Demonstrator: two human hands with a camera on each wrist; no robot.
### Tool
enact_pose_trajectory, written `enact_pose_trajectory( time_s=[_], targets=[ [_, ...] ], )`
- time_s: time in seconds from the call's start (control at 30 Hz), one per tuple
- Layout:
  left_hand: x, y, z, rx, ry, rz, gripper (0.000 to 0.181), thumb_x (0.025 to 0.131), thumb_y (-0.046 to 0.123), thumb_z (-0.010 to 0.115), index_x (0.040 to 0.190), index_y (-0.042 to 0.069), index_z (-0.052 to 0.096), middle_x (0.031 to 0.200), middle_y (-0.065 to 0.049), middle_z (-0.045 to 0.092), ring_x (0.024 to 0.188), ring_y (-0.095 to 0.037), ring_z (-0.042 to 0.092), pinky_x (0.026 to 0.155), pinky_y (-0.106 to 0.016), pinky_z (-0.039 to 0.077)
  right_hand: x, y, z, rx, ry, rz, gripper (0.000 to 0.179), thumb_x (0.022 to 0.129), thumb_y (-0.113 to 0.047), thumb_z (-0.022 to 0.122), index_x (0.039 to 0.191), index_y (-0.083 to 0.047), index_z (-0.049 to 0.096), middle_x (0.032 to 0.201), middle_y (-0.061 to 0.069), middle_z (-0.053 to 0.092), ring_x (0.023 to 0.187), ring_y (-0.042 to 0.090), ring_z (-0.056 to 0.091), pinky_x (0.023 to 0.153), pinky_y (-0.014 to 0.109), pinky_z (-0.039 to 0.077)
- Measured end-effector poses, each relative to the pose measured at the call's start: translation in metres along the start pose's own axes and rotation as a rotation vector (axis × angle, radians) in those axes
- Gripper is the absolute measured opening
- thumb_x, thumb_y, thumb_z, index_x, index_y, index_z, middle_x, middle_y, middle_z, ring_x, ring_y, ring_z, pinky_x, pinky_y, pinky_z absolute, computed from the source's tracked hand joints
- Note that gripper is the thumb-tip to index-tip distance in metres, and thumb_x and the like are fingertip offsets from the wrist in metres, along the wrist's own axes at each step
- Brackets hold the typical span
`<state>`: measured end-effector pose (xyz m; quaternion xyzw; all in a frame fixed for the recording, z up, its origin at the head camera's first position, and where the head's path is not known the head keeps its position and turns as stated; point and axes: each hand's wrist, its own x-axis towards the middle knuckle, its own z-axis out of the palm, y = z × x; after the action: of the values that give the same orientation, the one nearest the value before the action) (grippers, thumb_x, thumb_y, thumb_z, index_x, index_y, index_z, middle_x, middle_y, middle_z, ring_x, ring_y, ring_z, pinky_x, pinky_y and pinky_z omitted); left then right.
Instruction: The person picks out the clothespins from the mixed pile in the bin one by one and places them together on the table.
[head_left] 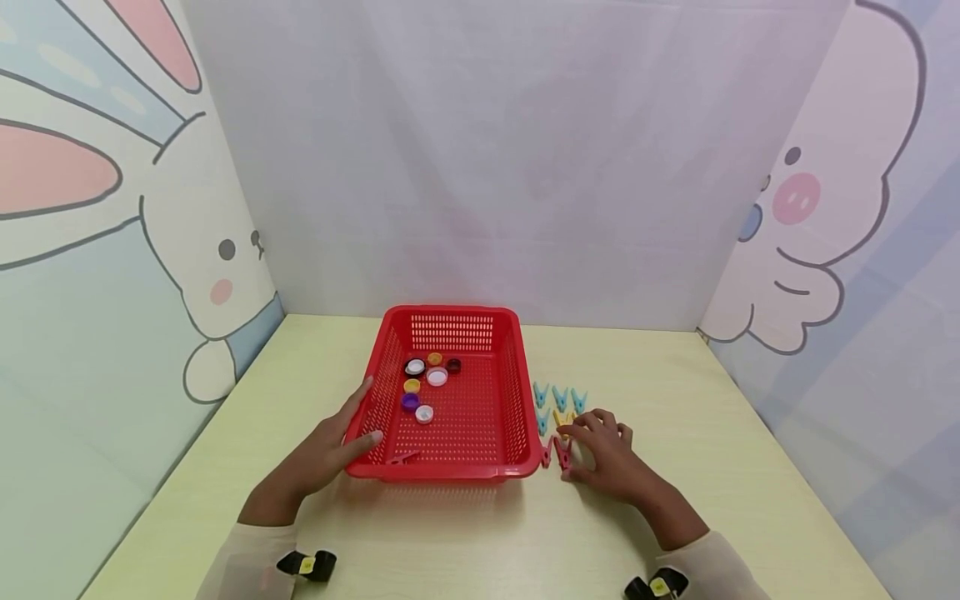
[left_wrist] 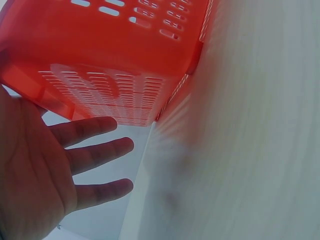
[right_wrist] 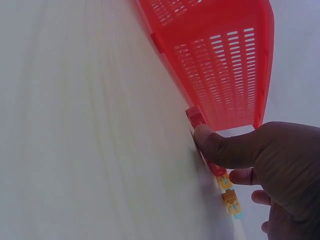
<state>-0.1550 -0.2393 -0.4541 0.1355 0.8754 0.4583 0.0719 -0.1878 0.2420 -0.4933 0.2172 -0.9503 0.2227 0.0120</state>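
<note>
A red plastic basket (head_left: 468, 472) stands on the table. My left hand (head_left: 330, 446) rests at its left side, thumb over the rim; in the left wrist view three fingers (left_wrist: 102, 152) stretch out straight, apart from the basket wall. Right of the basket, my right hand (head_left: 606, 454) has its thumb and index finger curled at the two ends of a red clothespin (head_left: 563, 452) on the table. The thumb covers part of that pin in the right wrist view. Close by lie another red clothespin (head_left: 547, 452), a partly hidden yellow clothespin (head_left: 559, 418) and several blue clothespins (head_left: 560, 397).
Inside the basket sit several bottle caps, among them a purple cap (head_left: 410, 402) and a white cap (head_left: 424, 414). One red clothespin (head_left: 403, 457) lies near its front wall. A grey-white backdrop (head_left: 510, 167) and printed side walls enclose the table (head_left: 675, 400).
</note>
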Motion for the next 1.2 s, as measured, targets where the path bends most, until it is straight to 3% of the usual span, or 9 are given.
enact_pose_trajectory(
  time_s=[0.37, 0.77, 1.2],
  targets=[
    [0.0, -0.001, 0.0, -0.003, -0.001, 0.004, 0.108, 0.099, 0.046, 0.073, 0.178, 0.022, 0.002, 0.138, -0.018, 0.064, 0.107, -0.022, 0.067, 0.084, -0.031, 0.068, -0.001, -0.002, -0.002, 0.01, 0.007, 0.001, 0.074, 0.077, -0.04, 0.098, 0.143, -0.022, 0.07, 0.137, 0.007, 0.061, 0.147, 0.041, 0.038, 0.11, 0.072, 0.028],
    [0.0, 0.0, 0.0, 0.002, -0.001, -0.015, 0.108, 0.1, 0.048, 0.072, 0.178, 0.023, 0.002, 0.137, -0.018, 0.064, 0.106, -0.02, 0.068, 0.084, -0.032, 0.068, -0.003, -0.012, -0.01, 0.064, 0.083, -0.041, 0.083, 0.072, -0.024, 0.103, 0.147, -0.019, 0.067, 0.144, 0.011, 0.056, 0.149, 0.044, 0.033, 0.111, 0.073, 0.028],
    [0.001, -0.002, 0.0, 0.003, -0.005, -0.001, 0.108, 0.1, 0.046, 0.072, 0.178, 0.023, 0.001, 0.138, -0.018, 0.064, 0.108, -0.022, 0.068, 0.084, -0.032, 0.069, -0.004, -0.03, -0.031, 0.12, 0.138, -0.082, 0.087, 0.076, -0.017, 0.1, 0.153, -0.023, 0.059, 0.157, 0.012, 0.048, 0.151, 0.043, 0.03, 0.112, 0.076, 0.029]
  ],
)
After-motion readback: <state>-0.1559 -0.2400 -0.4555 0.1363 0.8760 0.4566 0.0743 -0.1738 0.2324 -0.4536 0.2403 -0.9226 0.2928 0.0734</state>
